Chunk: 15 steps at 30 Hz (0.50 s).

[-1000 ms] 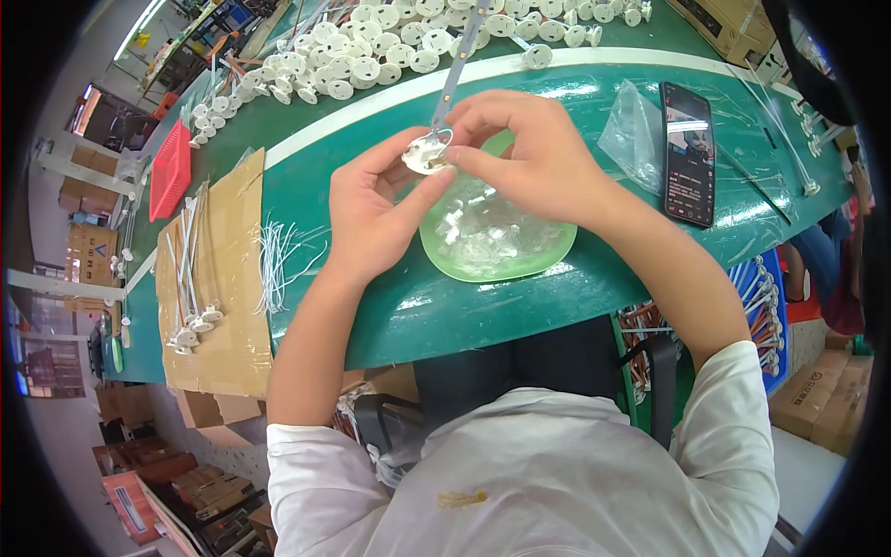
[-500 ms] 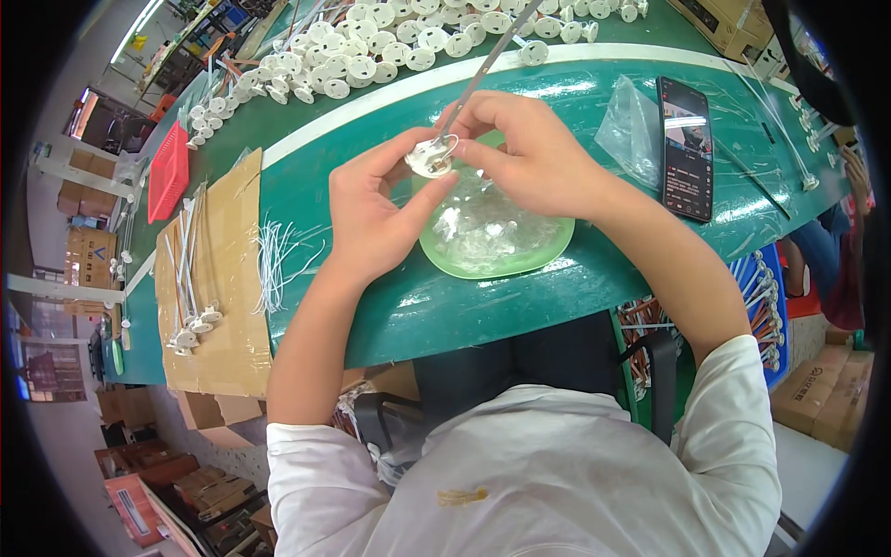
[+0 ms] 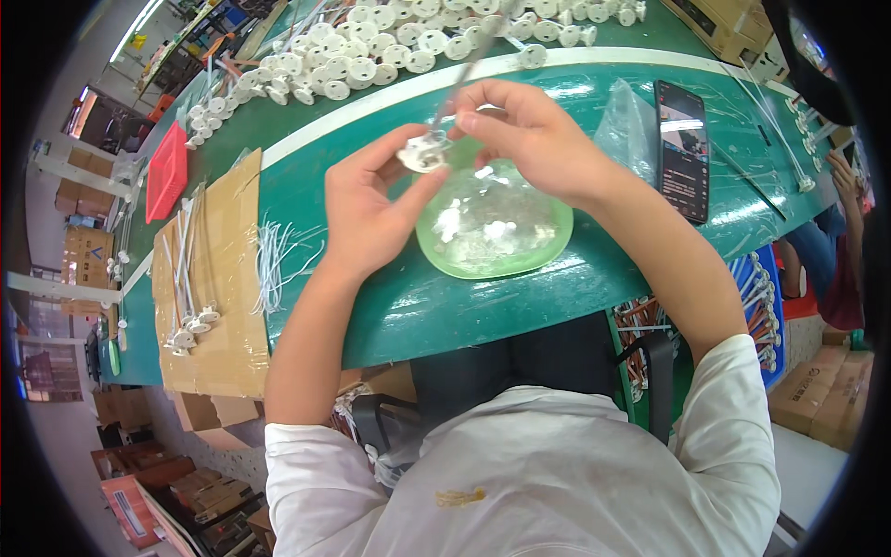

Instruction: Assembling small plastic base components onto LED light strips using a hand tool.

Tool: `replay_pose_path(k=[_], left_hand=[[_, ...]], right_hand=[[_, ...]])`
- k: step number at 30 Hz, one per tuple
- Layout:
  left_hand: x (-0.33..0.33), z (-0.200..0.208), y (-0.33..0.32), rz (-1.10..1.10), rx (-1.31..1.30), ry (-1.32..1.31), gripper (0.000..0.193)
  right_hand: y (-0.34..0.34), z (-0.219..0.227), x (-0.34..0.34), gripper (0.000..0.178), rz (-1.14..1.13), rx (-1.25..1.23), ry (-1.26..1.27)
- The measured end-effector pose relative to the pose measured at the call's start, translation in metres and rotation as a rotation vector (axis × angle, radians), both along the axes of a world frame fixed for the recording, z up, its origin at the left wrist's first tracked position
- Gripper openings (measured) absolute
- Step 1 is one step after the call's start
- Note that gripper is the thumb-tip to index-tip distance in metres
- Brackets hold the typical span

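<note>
Between the thumb and fingers of my left hand is a white round disc-shaped fitting, held tilted, with small metal parts on its face. A thin grey lead, blurred by motion, rises from the fitting toward the back of the table. My right hand is pinched closed just right of the fitting, on what looks like a thin wire; its fingertips partly hide it. Below both hands sits a light green bowl holding small clear, shiny pieces too fine to tell apart.
Many white disc fittings are heaped at the back. To the left lie cardboard with several wired fittings, thin white wires and a red basket. On the right are a phone and a clear plastic bag; another person's hand shows beyond.
My right hand has lifted slightly and drawn its fingertips back from the fitting's face. The left hand has shifted a little left with the fitting, and the lead has swung.
</note>
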<state>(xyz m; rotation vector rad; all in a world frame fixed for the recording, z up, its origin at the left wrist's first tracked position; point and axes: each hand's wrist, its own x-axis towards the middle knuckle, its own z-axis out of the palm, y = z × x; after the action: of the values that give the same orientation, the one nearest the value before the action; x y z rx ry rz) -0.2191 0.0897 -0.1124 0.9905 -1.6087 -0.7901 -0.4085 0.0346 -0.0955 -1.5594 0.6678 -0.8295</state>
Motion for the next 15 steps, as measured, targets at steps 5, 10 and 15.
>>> replay_pose_path(k=[5, 10, 15], left_hand=[[0.005, 0.013, 0.003, 0.041, 0.250, 0.296, 0.034], [-0.005, 0.010, 0.013, -0.064, 0.243, 0.171, 0.037], [0.005, 0.015, 0.006, -0.490, 0.355, 0.407, 0.039]], right_hand=[[-0.014, -0.002, 0.003, 0.025, -0.361, -0.101, 0.090], [0.001, 0.002, 0.003, 0.022, -0.218, -0.358, -0.003], [-0.004, 0.008, -0.004, 0.019, 0.159, -0.069, -0.134]])
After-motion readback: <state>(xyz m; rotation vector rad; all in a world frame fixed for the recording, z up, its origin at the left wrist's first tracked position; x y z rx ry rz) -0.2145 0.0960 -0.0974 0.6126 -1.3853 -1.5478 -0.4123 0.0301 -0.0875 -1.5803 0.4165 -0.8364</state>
